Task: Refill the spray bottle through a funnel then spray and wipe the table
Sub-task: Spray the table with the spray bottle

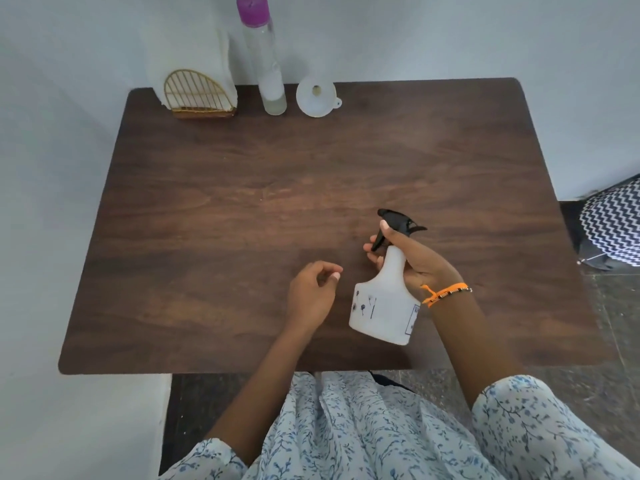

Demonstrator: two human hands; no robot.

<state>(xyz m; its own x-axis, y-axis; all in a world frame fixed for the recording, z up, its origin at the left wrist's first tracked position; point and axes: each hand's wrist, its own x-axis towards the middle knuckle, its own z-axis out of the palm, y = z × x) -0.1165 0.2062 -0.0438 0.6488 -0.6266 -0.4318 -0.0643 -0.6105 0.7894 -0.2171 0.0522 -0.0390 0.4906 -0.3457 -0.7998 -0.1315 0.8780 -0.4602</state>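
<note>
Holding the spray bottle (384,303) by its thin neck, our right hand (412,261) curls tight around it above the table (207,237). It looks light, smooth, maybe slippery. Our left hand (311,292) rests loose, holding nothing. Far off stands the funnel (317,98), easy to tip.

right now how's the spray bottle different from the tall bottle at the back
The spray bottle is squat, opaque white, black-triggered and held tilted in the right hand. The tall bottle is slim, clear, purple-capped and stands untouched by the wall. Both are plastic-looking bottles with their tops on.
</note>
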